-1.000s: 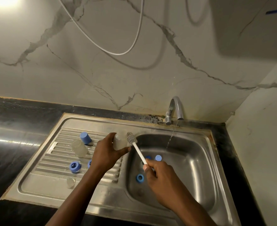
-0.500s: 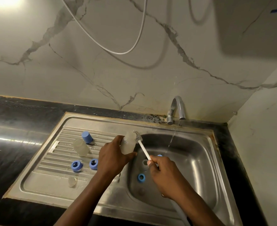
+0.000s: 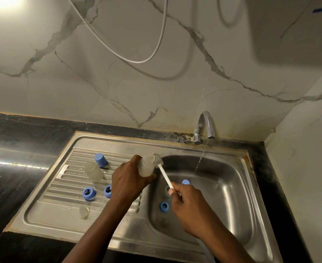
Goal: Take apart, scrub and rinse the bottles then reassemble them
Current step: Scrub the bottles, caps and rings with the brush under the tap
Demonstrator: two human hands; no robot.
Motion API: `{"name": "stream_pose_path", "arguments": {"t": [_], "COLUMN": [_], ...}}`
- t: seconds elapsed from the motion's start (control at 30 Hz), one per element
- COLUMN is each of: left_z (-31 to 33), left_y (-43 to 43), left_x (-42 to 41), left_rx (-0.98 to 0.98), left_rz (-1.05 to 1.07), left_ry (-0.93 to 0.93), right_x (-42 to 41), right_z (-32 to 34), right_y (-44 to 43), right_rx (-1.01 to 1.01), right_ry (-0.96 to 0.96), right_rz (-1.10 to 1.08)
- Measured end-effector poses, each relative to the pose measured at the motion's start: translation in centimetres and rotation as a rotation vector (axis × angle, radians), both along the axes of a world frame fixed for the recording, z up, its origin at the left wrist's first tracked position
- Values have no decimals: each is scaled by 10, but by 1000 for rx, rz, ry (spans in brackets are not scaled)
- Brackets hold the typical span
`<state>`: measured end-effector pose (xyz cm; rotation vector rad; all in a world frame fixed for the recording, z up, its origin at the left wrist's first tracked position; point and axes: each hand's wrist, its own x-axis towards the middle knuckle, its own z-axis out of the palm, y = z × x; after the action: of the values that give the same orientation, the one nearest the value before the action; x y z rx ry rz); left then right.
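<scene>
While my left hand (image 3: 129, 179) wraps round the clear bottle (image 3: 146, 167) at the basin's (image 3: 230, 179) left rim, I'm scrubbing.
My right hand (image 3: 186, 204) curls round the brush (image 3: 158, 161) handle over the basin, bristles just beside the bottle's mouth. Next, I judge: push them inside, then rinse under the tap (image 3: 205, 122) behind the basin.

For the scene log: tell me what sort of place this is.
Probably a home kitchen wash-up corner: a stainless sink with a ribbed draining board, a tap running into it, set in a dark countertop. The left hand holds a bottle, the right hand a brush.
</scene>
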<state>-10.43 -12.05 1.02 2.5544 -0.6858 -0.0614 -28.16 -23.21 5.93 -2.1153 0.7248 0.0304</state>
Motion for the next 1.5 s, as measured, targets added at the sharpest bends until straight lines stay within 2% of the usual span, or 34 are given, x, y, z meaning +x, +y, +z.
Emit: {"name": "stream_pose_path", "arguments": {"t": [0.5,0.67,0.83,0.93,1.1,1.23,1.3,1.5], "left_z": [-3,0,5,9,6,3,1,-1], "left_y": [15,18,22,23,22,19,20,26], "left_x": [33,34,37,38,32,27,27,35], "left_rx": [-223,-160,-2,56,40,-22,-81,-499], "left_rz": [-66,-215,-436,-548,-685,-692,-655,-485], "left_ry": [-3,-74,-189,-192,-157,-133,-46,235], "right_x": [-16,-13,-12,-11,-6,-3,-3,-3], "right_z": [21,25,24,26,26,25,22,19], "right_y": [-2,-3,-4,-4,-2,-4,-6,-11], "right_rx": [68,70,44,34,116,215,273,492], "right_ry": [-34,12,79,116,129,114,141,110], "right_rz": [56,134,222,250,248,186,139,41]}}
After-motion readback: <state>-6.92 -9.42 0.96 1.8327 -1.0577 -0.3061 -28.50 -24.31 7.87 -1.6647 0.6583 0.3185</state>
